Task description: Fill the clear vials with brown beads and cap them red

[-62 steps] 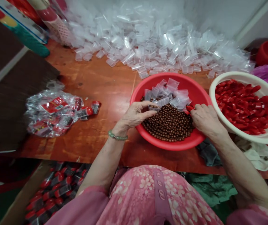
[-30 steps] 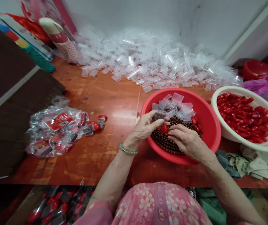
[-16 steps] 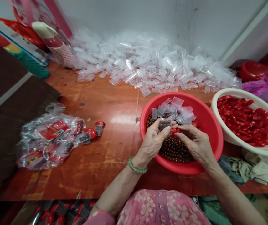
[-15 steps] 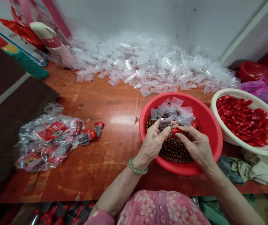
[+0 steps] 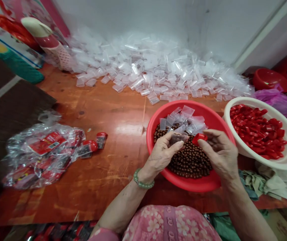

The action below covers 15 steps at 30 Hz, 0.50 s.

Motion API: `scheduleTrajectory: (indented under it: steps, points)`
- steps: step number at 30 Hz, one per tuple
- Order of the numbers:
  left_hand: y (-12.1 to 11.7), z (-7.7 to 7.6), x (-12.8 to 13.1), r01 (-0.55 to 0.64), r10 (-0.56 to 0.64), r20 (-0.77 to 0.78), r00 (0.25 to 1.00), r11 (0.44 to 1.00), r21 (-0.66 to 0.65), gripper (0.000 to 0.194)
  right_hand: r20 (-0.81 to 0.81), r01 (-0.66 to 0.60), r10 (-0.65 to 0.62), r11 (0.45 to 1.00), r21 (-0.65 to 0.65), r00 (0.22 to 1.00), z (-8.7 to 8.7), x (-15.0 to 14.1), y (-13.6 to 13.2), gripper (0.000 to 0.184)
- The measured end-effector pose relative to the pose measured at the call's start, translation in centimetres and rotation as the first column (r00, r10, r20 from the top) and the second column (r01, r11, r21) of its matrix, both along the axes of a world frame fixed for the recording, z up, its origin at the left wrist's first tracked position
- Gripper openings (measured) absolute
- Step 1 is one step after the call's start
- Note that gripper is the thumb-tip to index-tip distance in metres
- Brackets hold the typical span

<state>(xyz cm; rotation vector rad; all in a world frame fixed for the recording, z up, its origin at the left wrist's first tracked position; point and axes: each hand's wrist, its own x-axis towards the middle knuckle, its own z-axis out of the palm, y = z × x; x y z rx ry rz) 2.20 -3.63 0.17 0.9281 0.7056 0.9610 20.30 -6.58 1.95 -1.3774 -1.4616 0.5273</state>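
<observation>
Head view: left hand point(image 5: 162, 155) keeps fingers closed on a small plastic bag point(image 5: 177, 138) of brown beads point(image 5: 186, 160); right hand point(image 5: 220, 150) grips a red cap point(image 5: 198, 139) between fingertips, both held steady over the red basin point(image 5: 210, 112).

The left hand point(image 5: 162, 155) curls closed, thumb on top; the right hand point(image 5: 221, 152) pinches, palm down, just apart from it.

Pink blouse point(image 5: 156, 224) with pale flower print at lower middle of the frame; narrow, darker pink placket point(image 5: 170, 224) with small buttons down the front; same pink sleeve point(image 5: 104, 234) at lower left; pale green bead bracelet point(image 5: 144, 180) around the left arm point(image 5: 123, 204).
</observation>
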Motion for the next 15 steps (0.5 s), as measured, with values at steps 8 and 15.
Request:
scheduleTrajectory:
  steps: [8, 15]
  points:
    - [-0.2, -0.1, 0.2, 0.122, -0.114, -0.088, 0.99, 0.988, 0.094, 0.019, 0.225, -0.152, 0.124, 0.982, 0.109, 0.966, 2.6, 0.2, 1.5, 0.028]
    - [-0.2, -0.5, 0.3, 0.117, -0.089, -0.154, 0.984, 0.976, 0.185, 0.012, 0.389, -0.33, 0.261, 0.936, 0.122, 0.884, 2.6, -0.3, 2.1, 0.038]
